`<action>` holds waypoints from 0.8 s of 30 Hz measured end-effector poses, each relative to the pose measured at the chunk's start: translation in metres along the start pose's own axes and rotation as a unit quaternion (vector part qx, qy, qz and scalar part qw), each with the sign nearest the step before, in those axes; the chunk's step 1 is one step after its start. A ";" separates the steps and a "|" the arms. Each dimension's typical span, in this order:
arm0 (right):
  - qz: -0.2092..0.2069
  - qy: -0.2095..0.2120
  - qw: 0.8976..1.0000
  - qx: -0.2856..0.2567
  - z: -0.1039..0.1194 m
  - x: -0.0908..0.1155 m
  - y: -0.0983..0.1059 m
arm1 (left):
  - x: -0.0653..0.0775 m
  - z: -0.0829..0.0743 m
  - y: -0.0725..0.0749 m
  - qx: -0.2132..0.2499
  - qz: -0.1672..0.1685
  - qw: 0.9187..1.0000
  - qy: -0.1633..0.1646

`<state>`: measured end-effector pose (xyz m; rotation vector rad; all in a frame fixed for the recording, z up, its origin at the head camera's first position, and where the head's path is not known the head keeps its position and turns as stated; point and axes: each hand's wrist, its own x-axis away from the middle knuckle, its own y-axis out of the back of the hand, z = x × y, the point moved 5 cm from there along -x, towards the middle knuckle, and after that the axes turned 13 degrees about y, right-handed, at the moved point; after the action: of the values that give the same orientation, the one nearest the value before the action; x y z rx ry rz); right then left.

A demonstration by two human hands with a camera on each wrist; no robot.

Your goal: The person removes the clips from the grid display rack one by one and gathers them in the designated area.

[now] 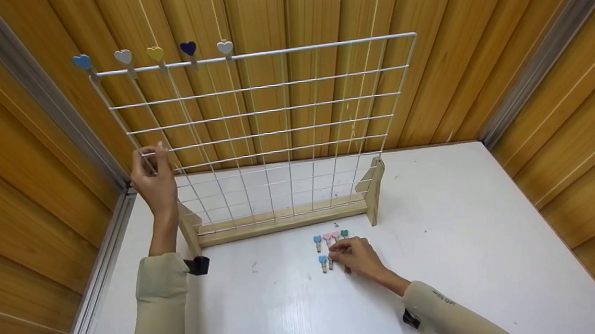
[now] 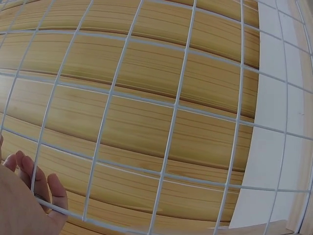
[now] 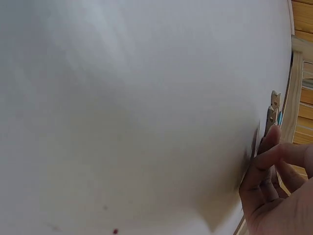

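My left hand (image 1: 155, 171) grips the left side of a white wire grid panel (image 1: 272, 108), its fingers curled round the edge wire. In the left wrist view the left hand (image 2: 36, 200) shows at the lower left corner of the mesh. Small wooden clothespins with heart heads lie on the white table: a blue one (image 1: 318, 241), pink ones (image 1: 327, 236), a green one (image 1: 344, 233) and a second blue one (image 1: 323, 262). My right hand (image 1: 357, 257) pinches at a further clothespin (image 1: 330, 264) whose head its fingertips hide. Wooden pins (image 3: 274, 105) show beyond the right fingertips.
Heart clothespins in light blue (image 1: 82, 61), white, yellow (image 1: 155, 53) and dark blue (image 1: 188, 48) sit along the panel's top wire, towards the left. A wooden stand (image 1: 285, 219) holds the panel upright. Wood-patterned walls (image 1: 550, 118) enclose the white table (image 1: 463, 218).
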<state>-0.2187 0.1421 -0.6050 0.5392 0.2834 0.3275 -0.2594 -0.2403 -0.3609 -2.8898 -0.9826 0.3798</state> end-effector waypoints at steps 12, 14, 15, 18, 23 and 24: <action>-0.004 0.047 0.997 0.067 0.006 0.002 0.007 | -0.002 -0.001 -0.002 -0.001 -0.010 1.000 -0.013; -0.001 0.043 0.997 0.065 0.006 0.002 0.008 | -0.002 -0.001 -0.002 0.000 -0.009 1.000 -0.011; 0.001 0.039 0.997 0.063 0.006 0.002 0.008 | -0.002 -0.001 -0.002 -0.002 -0.010 1.000 -0.010; 0.006 0.031 0.998 0.059 0.006 0.002 0.007 | -0.002 -0.001 -0.002 -0.004 -0.012 1.000 -0.008; 0.009 0.027 0.999 0.046 0.005 0.004 0.004 | -0.001 0.000 0.000 -0.006 -0.013 1.000 -0.008; 0.010 0.027 0.999 0.043 0.004 0.004 0.004 | -0.001 0.000 0.000 -0.007 -0.013 1.000 -0.006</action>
<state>-0.2145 0.1448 -0.5999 0.6178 0.3457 0.3505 -0.2602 -0.2412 -0.3603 -2.8869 -1.0284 0.3910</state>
